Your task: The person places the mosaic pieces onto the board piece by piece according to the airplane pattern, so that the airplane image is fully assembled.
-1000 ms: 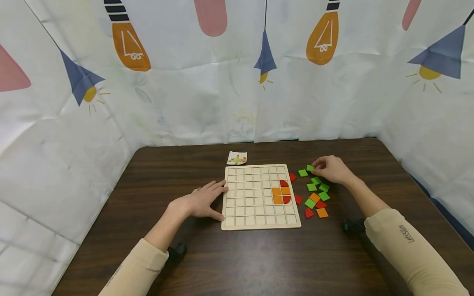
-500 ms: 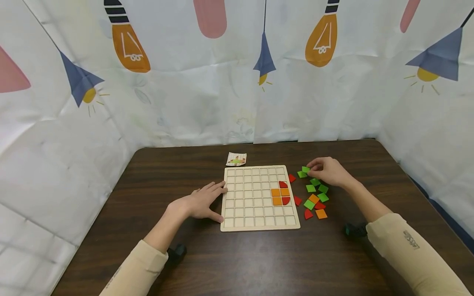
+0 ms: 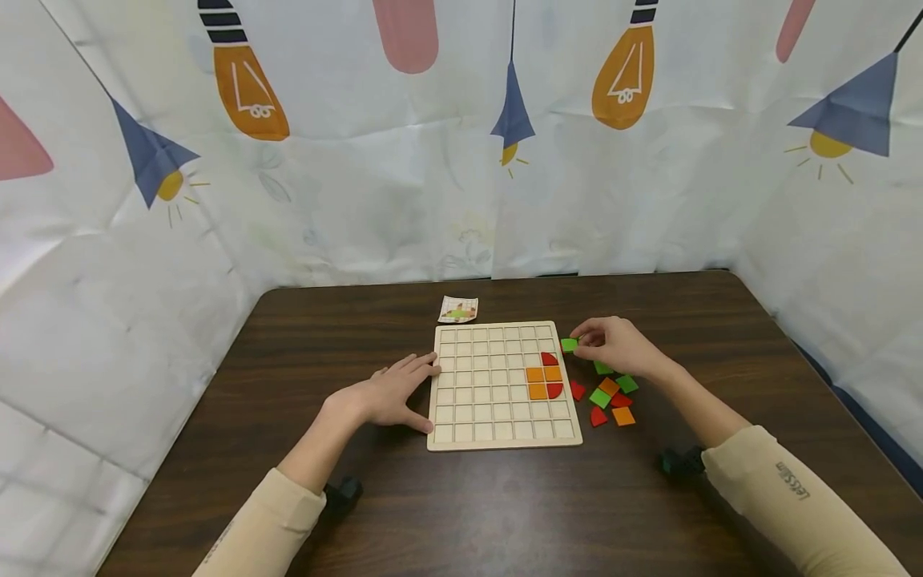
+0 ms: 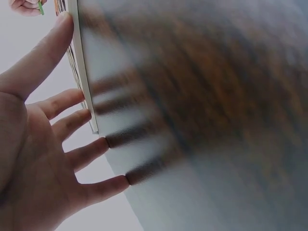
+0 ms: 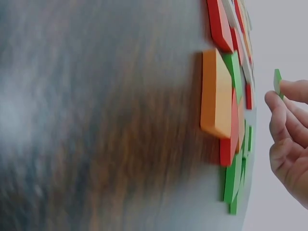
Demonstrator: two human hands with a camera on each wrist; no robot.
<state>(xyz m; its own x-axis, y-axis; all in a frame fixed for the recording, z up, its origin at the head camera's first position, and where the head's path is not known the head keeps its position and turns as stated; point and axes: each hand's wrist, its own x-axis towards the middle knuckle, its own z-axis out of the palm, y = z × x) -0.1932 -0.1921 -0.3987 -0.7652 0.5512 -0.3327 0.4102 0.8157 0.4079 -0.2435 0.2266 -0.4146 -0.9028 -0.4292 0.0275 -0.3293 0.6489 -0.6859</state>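
Observation:
A pale wooden grid board [image 3: 485, 393] lies on the dark table. Toward its right side sit several orange square tiles [image 3: 537, 391] and two red rounded tiles [image 3: 550, 359]. My left hand [image 3: 392, 393] rests at the board's left edge, thumb and fingers spread; in the left wrist view the thumb [image 4: 53, 50] touches the rim. Between thumb and fingertips, my right hand [image 3: 622, 346] pinches a green square tile [image 3: 569, 345] just off the board's upper right edge. The right wrist view shows this tile [image 5: 277, 81] held up above the table.
Right of the board lie loose tiles: green [image 3: 600, 398], orange [image 3: 623, 417] and red [image 3: 598, 417], some partly hidden by the right hand. A small picture card [image 3: 457, 309] lies behind the board. A printed curtain [image 3: 404, 200] stands behind the table.
My right hand has moved left and slightly toward the person, bringing the green tile from the loose tiles to the board's edge. The left hand has stayed at the board.

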